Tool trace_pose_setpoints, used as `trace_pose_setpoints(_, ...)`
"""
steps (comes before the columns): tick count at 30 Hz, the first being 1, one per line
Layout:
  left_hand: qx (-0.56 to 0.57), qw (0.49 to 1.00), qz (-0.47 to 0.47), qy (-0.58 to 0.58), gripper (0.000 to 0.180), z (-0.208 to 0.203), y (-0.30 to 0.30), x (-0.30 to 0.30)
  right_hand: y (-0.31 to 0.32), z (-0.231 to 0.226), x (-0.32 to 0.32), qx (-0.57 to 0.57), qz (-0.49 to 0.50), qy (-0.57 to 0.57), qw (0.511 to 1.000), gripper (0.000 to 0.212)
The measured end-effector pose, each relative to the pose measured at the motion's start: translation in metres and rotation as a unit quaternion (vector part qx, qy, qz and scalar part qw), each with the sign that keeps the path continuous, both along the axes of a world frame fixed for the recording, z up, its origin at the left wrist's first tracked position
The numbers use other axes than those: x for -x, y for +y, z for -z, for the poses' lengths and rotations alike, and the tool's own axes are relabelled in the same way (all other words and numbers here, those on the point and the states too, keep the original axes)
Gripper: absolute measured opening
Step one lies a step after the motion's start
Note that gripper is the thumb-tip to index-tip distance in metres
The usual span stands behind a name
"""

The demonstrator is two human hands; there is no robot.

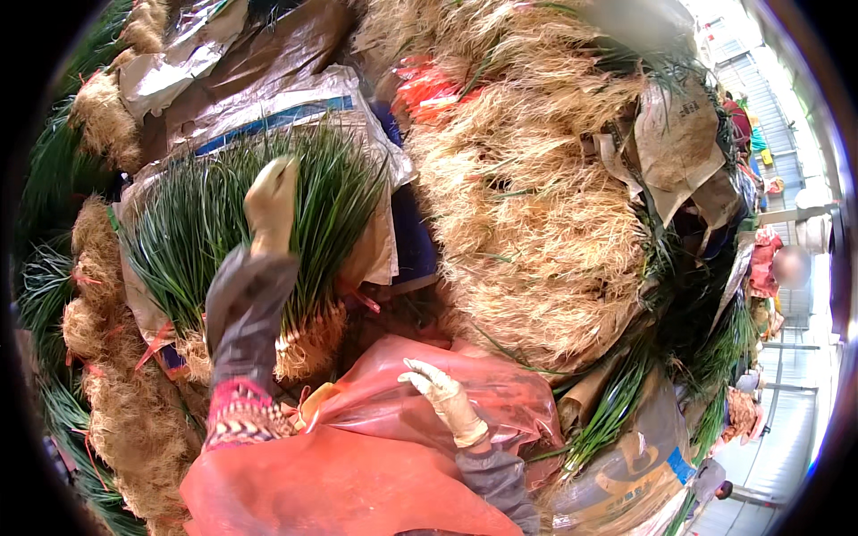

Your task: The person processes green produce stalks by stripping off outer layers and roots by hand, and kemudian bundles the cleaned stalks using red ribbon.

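Note:
In a pale glove, my left hand (271, 196) lies over a thick bundle of green onion-like plants (335, 192). Its fingers are blurred and foreshortened against the leaves, so I cannot make out their grip. The bundle's leaves point away from me, and its pale roots (313, 344) face me. My right hand (444, 402), gloved in cream, hovers just over or rests on the red plastic apron (357, 478) across my lap. Its fingers are stretched out and it holds nothing. A light woven sheet (371, 237) lies under the bundle.
A large heap of plants with tan roots outward (536, 232) rises on the right. Along the left runs a row of root bundles (112, 375) tied with red string. Loose green stalks (617, 411) lie beside a plastic sack (626, 487). Other people sit at the far right.

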State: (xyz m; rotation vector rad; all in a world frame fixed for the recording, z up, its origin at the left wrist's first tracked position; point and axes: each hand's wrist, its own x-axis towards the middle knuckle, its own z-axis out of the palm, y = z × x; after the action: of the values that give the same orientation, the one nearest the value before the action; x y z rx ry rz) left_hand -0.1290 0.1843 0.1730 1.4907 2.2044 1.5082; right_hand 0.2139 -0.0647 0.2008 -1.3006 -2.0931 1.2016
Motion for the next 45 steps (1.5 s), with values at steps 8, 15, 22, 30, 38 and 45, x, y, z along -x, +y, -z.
trace_pose_setpoints(8, -0.030, 0.962, 0.268, 0.041, 0.031, 0.050, 0.226, -0.132, 0.009, 0.006, -0.003, 0.129, 0.058, 0.072, 0.987, 0.034)
trace_pose_setpoints(15, 0.198, 0.924, 0.218, 0.245, 0.015, 0.072, 0.305, -0.161, 0.010, 0.018, -0.006, 0.047, 0.024, 0.006, 0.999, 0.037)
trace_pose_setpoints(22, 0.180, 0.893, 0.361, 0.197, 0.015, 0.021, 0.232, -0.130, 0.007, 0.015, -0.006, 0.115, 0.056, 0.019, 0.992, 0.037)
trace_pose_setpoints(30, 0.212, 0.765, 0.606, -0.050, 0.007, -0.058, -0.078, -0.076, 0.090, -0.092, 0.014, -0.235, 0.107, -0.264, 0.929, 0.087)
trace_pose_setpoints(38, 0.338, 0.763, 0.550, -0.001, 0.010, -0.141, -0.185, 0.024, 0.089, -0.002, 0.053, -0.184, -0.206, -0.266, 0.923, 0.011)
trace_pose_setpoints(45, 0.336, 0.876, 0.307, 0.162, 0.010, -0.001, -0.203, 0.108, 0.128, 0.022, -0.001, -0.407, -0.089, -0.419, 0.806, 0.017)
